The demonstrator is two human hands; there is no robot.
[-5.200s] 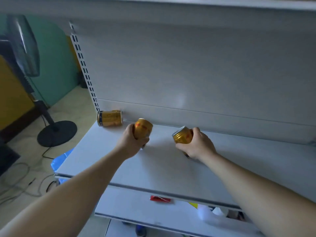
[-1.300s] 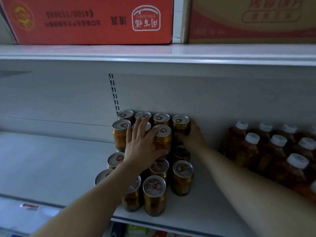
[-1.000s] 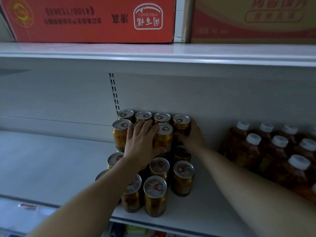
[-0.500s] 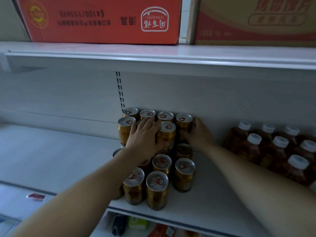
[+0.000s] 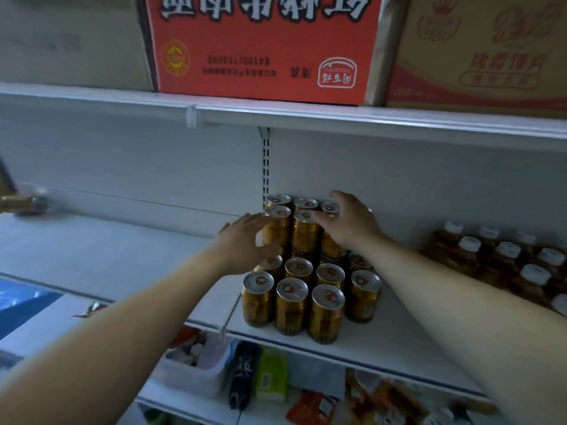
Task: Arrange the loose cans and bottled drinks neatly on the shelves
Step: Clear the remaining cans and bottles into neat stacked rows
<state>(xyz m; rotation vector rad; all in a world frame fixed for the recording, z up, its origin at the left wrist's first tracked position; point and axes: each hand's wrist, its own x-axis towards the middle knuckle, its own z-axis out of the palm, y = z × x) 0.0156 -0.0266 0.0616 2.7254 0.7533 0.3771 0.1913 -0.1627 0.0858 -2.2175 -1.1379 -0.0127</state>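
Several gold cans (image 5: 291,305) stand upright in rows on the white shelf (image 5: 399,348), with a second tier of gold cans (image 5: 303,231) stacked on top at the back wall. My left hand (image 5: 245,243) is open, fingers stretched flat against the left side of the upper tier. My right hand (image 5: 349,223) lies spread over the tops and right side of the upper cans, gripping none that I can see. One more gold can (image 5: 21,204) lies on its side far left on the shelf. Brown bottled drinks (image 5: 506,265) with white caps stand in rows at the right.
A red carton (image 5: 260,47) and a tan carton (image 5: 478,50) sit on the shelf above. The lower shelf holds packets and a green pack (image 5: 271,375). Bare white shelf stretches left of the cans.
My left hand slid off the top-tier can to the stack's left side. My right hand came from behind the back-right can onto the upper cans' tops. The view shifted up and left.
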